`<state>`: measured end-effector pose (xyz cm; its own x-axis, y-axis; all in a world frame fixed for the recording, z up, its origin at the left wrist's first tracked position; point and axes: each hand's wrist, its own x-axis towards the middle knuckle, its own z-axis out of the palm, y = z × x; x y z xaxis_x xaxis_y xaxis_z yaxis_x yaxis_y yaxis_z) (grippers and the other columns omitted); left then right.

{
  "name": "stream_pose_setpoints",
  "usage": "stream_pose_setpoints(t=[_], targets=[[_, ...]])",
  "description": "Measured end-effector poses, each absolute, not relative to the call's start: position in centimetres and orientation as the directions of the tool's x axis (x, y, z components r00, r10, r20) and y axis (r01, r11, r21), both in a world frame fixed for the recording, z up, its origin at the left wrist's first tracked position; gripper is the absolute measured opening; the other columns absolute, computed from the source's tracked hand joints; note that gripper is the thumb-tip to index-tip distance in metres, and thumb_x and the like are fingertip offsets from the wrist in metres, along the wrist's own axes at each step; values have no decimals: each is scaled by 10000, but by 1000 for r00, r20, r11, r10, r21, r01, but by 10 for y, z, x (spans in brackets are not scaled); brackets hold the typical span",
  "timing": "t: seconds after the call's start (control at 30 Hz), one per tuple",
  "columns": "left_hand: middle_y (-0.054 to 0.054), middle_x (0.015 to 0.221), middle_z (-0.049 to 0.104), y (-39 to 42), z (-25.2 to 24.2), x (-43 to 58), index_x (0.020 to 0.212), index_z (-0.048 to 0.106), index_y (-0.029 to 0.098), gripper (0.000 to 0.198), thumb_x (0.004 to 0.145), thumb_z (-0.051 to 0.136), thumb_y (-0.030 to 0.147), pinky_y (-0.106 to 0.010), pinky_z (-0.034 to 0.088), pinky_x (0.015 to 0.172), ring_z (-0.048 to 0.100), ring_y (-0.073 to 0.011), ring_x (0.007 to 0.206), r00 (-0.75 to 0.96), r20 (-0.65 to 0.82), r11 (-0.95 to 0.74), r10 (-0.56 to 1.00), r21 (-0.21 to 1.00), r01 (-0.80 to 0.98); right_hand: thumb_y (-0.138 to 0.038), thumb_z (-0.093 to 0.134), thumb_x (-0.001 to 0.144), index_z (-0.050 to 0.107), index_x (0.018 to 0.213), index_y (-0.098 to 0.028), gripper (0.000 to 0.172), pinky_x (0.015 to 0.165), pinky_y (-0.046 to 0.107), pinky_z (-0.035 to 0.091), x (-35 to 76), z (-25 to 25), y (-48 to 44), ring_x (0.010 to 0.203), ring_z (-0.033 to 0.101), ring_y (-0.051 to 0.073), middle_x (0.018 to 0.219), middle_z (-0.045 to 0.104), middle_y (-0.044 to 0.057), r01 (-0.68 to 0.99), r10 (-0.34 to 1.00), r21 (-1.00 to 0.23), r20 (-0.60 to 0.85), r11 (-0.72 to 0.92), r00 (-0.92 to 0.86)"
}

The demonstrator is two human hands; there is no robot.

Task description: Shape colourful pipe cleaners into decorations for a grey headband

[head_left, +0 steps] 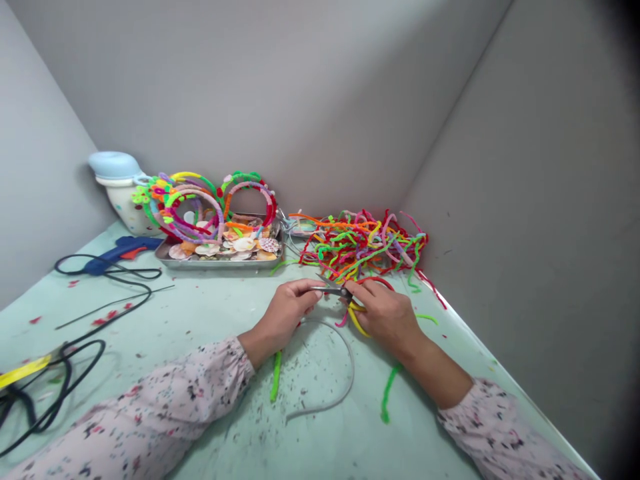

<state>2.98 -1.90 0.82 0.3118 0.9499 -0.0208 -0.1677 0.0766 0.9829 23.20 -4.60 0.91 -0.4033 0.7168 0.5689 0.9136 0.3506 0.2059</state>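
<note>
My right hand [387,310] is closed around a pair of scissors [344,292] with dark metal blades and a yellow handle loop. The blades point left, slightly apart. At their tips, my left hand [290,308] has its thumb and fingers pinched together; what lies between them is too small to make out. Below both hands a thin grey headband [352,367] lies on the table, its upper end close to my left hand. A green pipe cleaner piece [275,377] sticks out below my left wrist, and another green piece [386,397] lies by my right forearm.
A heap of colourful pipe cleaners [360,243] sits at the back right. Left of it, a metal tray [220,265] holds shells and several wrapped headbands [220,220]. A blue glue gun [117,253], a black cord [125,313] and a blue-lidded cup [127,200] occupy the left. Walls enclose the table.
</note>
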Motion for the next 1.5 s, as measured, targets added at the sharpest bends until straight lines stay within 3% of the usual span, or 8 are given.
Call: stream_pose_setpoints(t=[1.0,1.37,1.5], targets=[[54,523,439,-17,3,29,880,670,133,209,723,623,262,-223,211,463,342,-74,480,354,-15,71,935,987,-146,-167,515,838,649,1037,-248,254,575,259,280,242,11,-42,683,547,129,742,621,-3,876,698,200,538,439,-472],[55,526,441,-15,2,31,848,637,131,175,735,623,264,-216,237,464,347,-70,478,363,-28,94,931,982,-166,-150,539,813,632,1071,-246,290,595,248,347,244,2,-40,738,598,137,869,675,8,880,721,86,539,467,-435],[57,518,441,-14,1,31,858,643,133,181,733,618,261,-217,225,456,340,-70,470,337,-36,87,941,987,-138,-232,567,837,620,1093,-248,261,619,246,377,241,4,-42,773,612,144,890,673,10,877,741,30,522,479,-423]])
